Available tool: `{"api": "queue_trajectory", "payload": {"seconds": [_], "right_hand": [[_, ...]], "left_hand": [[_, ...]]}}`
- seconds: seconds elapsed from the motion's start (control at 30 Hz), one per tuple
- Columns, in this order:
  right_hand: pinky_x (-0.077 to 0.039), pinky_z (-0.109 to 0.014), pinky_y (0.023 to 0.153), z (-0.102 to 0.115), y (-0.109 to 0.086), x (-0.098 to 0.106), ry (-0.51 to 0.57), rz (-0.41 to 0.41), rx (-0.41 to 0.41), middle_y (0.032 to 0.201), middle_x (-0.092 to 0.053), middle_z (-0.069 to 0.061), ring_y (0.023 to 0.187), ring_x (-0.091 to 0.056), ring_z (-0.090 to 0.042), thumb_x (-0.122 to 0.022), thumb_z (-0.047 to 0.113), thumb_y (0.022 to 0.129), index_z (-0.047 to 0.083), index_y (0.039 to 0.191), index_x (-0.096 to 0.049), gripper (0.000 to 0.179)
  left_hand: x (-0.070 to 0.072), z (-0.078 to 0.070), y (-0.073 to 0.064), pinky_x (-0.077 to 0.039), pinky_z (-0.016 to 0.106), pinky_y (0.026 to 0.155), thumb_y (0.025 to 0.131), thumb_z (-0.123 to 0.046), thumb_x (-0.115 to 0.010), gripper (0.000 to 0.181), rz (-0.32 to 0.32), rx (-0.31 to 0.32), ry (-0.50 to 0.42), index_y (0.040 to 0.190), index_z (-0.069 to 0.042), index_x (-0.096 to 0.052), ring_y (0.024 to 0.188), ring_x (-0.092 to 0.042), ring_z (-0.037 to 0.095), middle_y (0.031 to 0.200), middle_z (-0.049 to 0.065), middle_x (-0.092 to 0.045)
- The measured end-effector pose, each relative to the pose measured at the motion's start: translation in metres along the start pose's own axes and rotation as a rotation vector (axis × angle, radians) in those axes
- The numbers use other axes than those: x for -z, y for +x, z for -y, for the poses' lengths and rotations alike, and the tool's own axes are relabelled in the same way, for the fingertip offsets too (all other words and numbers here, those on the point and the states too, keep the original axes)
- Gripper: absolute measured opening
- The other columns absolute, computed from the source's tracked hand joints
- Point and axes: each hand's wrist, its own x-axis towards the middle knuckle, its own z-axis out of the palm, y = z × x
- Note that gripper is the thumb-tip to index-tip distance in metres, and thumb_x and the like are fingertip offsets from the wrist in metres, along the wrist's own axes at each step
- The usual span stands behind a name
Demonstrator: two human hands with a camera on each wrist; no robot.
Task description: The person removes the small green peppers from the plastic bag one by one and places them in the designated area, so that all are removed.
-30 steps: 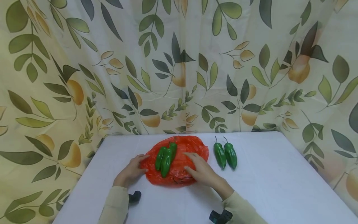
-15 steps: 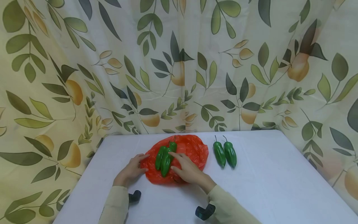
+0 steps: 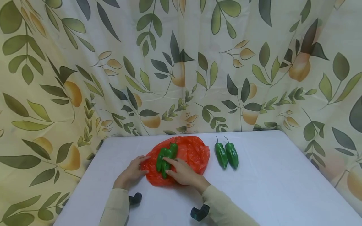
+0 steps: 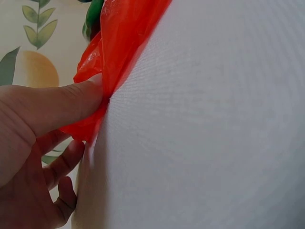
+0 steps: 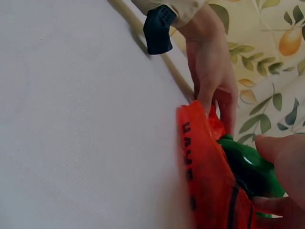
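A crumpled red plastic bag (image 3: 193, 152) (image 4: 119, 43) (image 5: 205, 167) lies on the white table (image 3: 268, 188). A few green peppers (image 3: 169, 150) (image 5: 248, 167) (image 4: 93, 14) lie together on top of it. My left hand (image 3: 141, 164) (image 4: 43, 124) (image 5: 212, 81) rests flat at the bag's left edge, thumb pressing the plastic. My right hand (image 3: 167, 165) (image 5: 279, 176) reaches over the bag from the right and pinches one of these peppers between thumb and fingers. Two more green peppers (image 3: 226, 155) lie side by side on the table to the right of the bag.
A leaf-and-fruit patterned curtain (image 3: 181, 62) hangs close behind the table and wraps both sides. Black wrist-camera mounts (image 3: 199, 212) (image 3: 135, 198) sit on both sleeves. The table's left edge runs near my left forearm.
My right hand has slid left across the bag, from its right side onto the peppers, and now has its fingers on one. The left hand has stayed at the bag's edge.
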Motion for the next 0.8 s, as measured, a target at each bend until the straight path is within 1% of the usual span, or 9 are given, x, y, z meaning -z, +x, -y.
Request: {"api": "queue_trajectory", "payload": {"seconds": [0.2,0.33,0.5,0.73,0.8], "right_hand": [[-0.053,-0.054,0.104,0.0053,-0.0006,0.0019,0.008,0.001,0.006,0.148,-0.052,-0.010,0.135,-0.049,-0.029,-0.062,0.038,0.100,0.029,0.153,-0.044,0.057],[-0.054,-0.054,0.104,0.0060,-0.0016,0.0017,0.039,-0.009,0.008,0.148,-0.053,-0.009,0.136,-0.049,-0.030,-0.063,0.035,0.099,0.027,0.152,-0.044,0.057],[-0.055,-0.052,0.103,0.0056,-0.0033,0.0012,0.089,-0.024,0.010,0.147,-0.054,-0.007,0.136,-0.050,-0.029,-0.063,0.032,0.100,0.023,0.152,-0.044,0.056],[-0.057,-0.048,0.100,0.0035,-0.0047,0.0050,0.112,-0.084,0.022,0.143,-0.054,-0.007,0.131,-0.053,-0.025,-0.064,0.031,0.099,0.023,0.148,-0.047,0.052],[-0.057,-0.049,0.099,0.0029,-0.0063,0.0075,0.121,-0.101,0.032,0.143,-0.054,-0.008,0.131,-0.053,-0.026,-0.065,0.029,0.099,0.023,0.147,-0.048,0.051]], "left_hand": [[0.0009,-0.0016,0.0004,-0.042,0.064,0.112,0.092,-0.017,-0.074,0.065,0.002,0.004,-0.003,0.150,-0.031,-0.049,0.148,-0.031,0.040,0.165,0.008,-0.029],[0.0010,-0.0028,-0.0007,-0.042,0.064,0.112,0.092,-0.017,-0.074,0.065,0.002,-0.011,0.012,0.150,-0.030,-0.049,0.148,-0.032,0.040,0.164,0.009,-0.029],[-0.0004,-0.0019,-0.0020,-0.040,0.065,0.113,0.093,-0.018,-0.073,0.064,0.005,-0.011,0.012,0.151,-0.030,-0.049,0.148,-0.032,0.039,0.164,0.008,-0.030],[-0.0010,-0.0012,-0.0032,-0.040,0.067,0.112,0.092,-0.019,-0.074,0.065,-0.002,-0.016,0.028,0.151,-0.030,-0.048,0.148,-0.031,0.040,0.164,0.009,-0.030],[-0.0010,-0.0012,-0.0032,-0.038,0.068,0.113,0.092,-0.020,-0.074,0.065,-0.002,-0.018,0.028,0.151,-0.029,-0.048,0.148,-0.030,0.040,0.164,0.009,-0.030]]}}
